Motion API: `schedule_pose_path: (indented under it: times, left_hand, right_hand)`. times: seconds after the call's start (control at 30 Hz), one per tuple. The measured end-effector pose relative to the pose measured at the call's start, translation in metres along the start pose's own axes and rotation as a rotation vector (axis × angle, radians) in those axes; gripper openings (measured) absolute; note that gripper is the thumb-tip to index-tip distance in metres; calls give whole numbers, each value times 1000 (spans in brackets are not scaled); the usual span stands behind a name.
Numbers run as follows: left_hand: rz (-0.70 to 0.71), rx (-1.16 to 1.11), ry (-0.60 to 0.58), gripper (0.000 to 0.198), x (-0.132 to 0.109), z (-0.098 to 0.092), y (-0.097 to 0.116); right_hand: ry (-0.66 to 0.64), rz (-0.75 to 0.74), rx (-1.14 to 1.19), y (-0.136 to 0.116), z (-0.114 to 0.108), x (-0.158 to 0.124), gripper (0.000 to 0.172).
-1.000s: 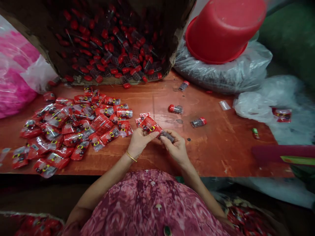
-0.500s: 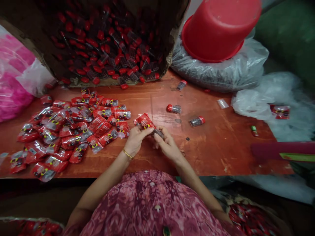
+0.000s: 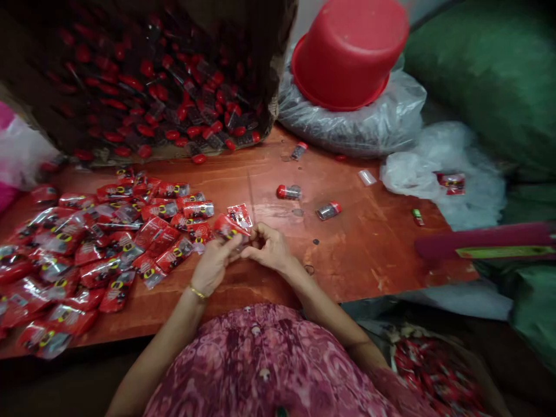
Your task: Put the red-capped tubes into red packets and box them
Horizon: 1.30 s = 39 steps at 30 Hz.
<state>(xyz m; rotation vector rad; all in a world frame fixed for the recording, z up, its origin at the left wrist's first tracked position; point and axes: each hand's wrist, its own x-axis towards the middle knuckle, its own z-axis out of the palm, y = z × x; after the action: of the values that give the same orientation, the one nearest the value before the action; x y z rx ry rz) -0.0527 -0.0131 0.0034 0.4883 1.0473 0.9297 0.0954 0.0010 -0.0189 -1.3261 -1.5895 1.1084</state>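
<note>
My left hand (image 3: 214, 262), with a gold bracelet at the wrist, pinches a small red plastic packet (image 3: 229, 225) between thumb and fingers. At the packet's near end my right hand (image 3: 273, 249) is closed, thumb and fingertips gripping its clear edge; the fingers hide most of that end. Just beyond lies a flat red printed packet (image 3: 240, 215). Left of my hands spreads a pile of filled red packets (image 3: 117, 243). Small clear bottles with red caps lie to the right: one bottle (image 3: 289, 191), another bottle (image 3: 329, 210) and a farther bottle (image 3: 299, 151).
A cardboard box (image 3: 278, 75) on its side holds many red-capped bottles at the back left. A red bucket (image 3: 351, 58) stands upside down on a filled plastic bag (image 3: 347, 127). Clear plastic bags (image 3: 473, 174) and a maroon bar (image 3: 499, 238) are at the right.
The view has turned, shifting things left. The dark bottle seen between my hands is no longer plainly visible. My right hand has moved to the packet's end; the packet has tilted differently.
</note>
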Motion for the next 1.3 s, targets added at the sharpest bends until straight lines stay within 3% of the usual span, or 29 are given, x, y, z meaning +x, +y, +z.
schedule_pose_path:
  times: [0.03,0.1,0.2,0.23,0.3,0.37,0.47,0.57,0.67,0.83,0.93,1.2,1.3]
  left_hand:
    - [37,-18,55,34,-1,-10,10]
    - [184,-121,239,29,-4,-34,34]
    - [463,-404,552,39,-8,-63,63]
    - [513,-442,587,45,-9,-67,66]
    - [521,-377,556,55,-7,-65,62]
    - [466,-107,464,52,0,-50,46]
    - [534,663,342,37,21,-23,17]
    - [669,1301,324,28,44,-9,2]
    - [699,1596,288,22,59,-10,0]
    - [754,1649,333,27,57,-15,-6]
    - [783,1615,364,29,49,-13,-10]
    - [813,1369,402,27,33,-2,-4]
    - [834,1193,397,29,31,0,-3]
  right_hand:
    - [21,-26,-101,-1,-8,2,39]
    - [201,7,-339,4,-35,6,37]
    - [608,264,-769,28,-80,8,42]
    - [647,349,-859,38,-91,8,47]
    - [578,376,-939,58,-100,7,52]
    - [432,267,-952,69,-92,5,52]
    - [259,46,-930,70,-64,1,51]
    - [229,-93,-883,62,-42,-2,50]
    - [261,-202,-823,54,-34,-3,45]
    - [328,-384,-691,38,-28,-5,26]
    - [316,-396,-572,25,-17,-4,20]
    - [265,-80,-205,8,9,14,28]
    - [221,-37,-19,8,10,20,24]
